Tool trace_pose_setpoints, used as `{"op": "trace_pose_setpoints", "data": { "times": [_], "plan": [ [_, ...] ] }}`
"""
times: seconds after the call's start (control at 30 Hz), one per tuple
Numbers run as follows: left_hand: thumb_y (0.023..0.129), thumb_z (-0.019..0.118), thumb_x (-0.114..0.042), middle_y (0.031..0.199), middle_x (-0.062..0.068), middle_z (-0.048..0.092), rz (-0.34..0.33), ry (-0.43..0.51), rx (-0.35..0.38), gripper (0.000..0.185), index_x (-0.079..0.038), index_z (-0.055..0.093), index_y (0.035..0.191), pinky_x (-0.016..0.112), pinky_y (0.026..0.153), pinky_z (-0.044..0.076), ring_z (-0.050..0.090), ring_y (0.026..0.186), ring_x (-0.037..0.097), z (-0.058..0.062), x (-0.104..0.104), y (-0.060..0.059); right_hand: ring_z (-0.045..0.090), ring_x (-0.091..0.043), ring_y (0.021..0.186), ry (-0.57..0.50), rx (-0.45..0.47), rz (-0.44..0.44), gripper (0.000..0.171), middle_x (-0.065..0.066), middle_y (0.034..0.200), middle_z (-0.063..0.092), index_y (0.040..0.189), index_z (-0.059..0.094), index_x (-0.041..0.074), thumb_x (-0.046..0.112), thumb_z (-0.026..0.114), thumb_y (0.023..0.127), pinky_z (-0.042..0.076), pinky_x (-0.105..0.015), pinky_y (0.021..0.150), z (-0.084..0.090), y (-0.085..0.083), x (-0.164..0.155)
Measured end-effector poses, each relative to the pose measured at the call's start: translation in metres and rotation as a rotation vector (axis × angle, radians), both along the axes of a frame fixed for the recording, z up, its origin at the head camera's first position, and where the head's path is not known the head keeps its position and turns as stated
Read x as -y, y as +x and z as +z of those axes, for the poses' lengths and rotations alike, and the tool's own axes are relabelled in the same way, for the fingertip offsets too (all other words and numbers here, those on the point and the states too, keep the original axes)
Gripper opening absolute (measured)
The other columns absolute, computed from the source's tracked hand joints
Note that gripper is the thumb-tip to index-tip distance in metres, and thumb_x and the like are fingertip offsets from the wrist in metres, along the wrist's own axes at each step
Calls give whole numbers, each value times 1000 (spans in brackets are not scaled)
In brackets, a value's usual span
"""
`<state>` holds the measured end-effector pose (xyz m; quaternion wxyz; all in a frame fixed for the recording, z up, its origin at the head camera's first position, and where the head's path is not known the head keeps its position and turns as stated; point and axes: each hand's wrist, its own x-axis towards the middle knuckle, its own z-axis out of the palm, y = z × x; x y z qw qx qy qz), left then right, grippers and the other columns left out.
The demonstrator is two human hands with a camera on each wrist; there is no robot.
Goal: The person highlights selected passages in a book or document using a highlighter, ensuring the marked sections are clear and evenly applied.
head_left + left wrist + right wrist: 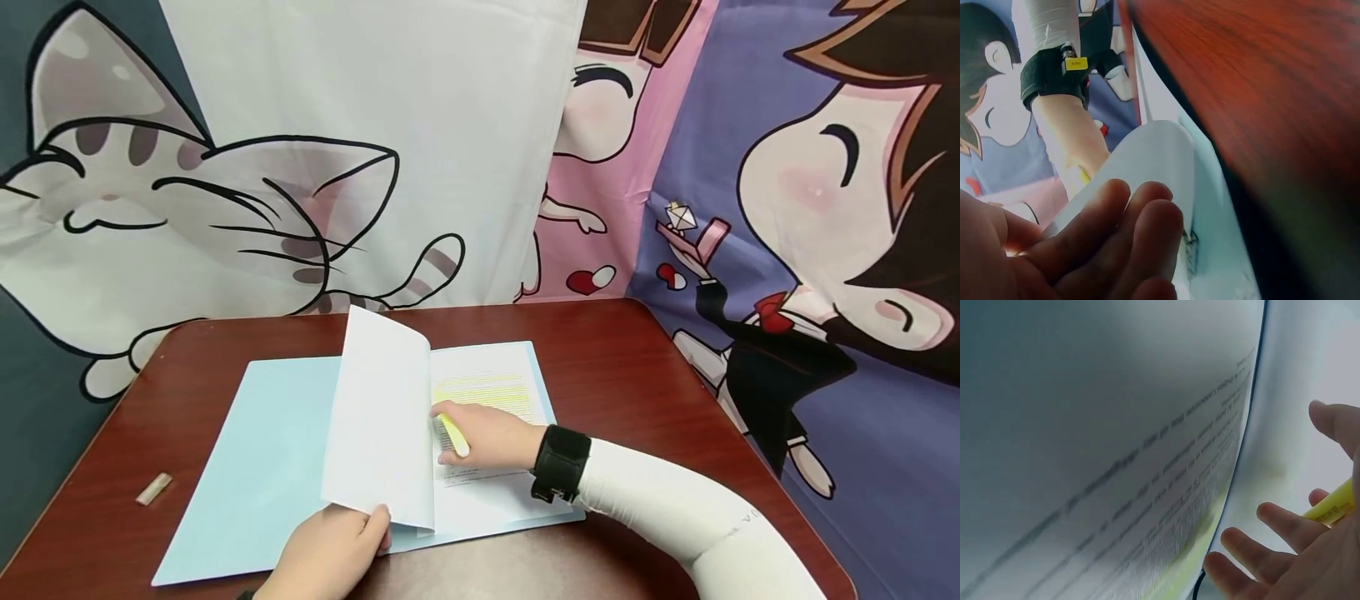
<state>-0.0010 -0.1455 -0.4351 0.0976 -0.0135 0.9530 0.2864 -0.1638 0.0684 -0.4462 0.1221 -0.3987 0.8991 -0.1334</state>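
Here right hand (pixel 491 433) apparently grips highlighter (pixel 454 437).

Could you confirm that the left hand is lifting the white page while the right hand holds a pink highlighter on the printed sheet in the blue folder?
Nearly right, but the highlighter is yellow, not pink, as the head view shows. The rest stands: the left hand lifts the white page while the right hand holds the highlighter on the printed sheet in the blue folder.
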Motion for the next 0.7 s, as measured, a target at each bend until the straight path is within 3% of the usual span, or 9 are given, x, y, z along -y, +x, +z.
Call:
{"op": "trace_pose_setpoints", "data": {
  "times": [0.3,0.43,0.57,0.7],
  "plan": [
    [106,36,-35,56,-5,52,34,16,120,52,-21,60,62,34,56,37,44,52,15,-5,16,5,50,-6,121,18,28,39,72,3,142,52,146,40,28,57,69,87,43,-30,98,-6,1,22],
    [105,41,-34,53,-4,50,24,-10,132,52,-18,56,58,33,53,37,44,50,14,-1,17,10,49,-7,126,18,10,52,75,4,143,51,146,42,27,60,70,85,42,-32,101,-9,3,29],
    [101,49,-32,49,-6,43,-60,-34,74,49,-18,50,54,31,49,34,41,48,11,5,16,14,45,-12,134,32,-51,72,76,5,143,52,145,44,25,61,71,83,40,-34,105,-10,5,35],
    [98,57,-35,53,-13,41,-178,-70,-78,40,-25,50,60,28,50,34,40,50,3,14,13,12,39,-17,140,44,-93,79,76,7,143,51,144,45,24,61,71,83,38,-37,108,-11,6,38]
  ]
}}
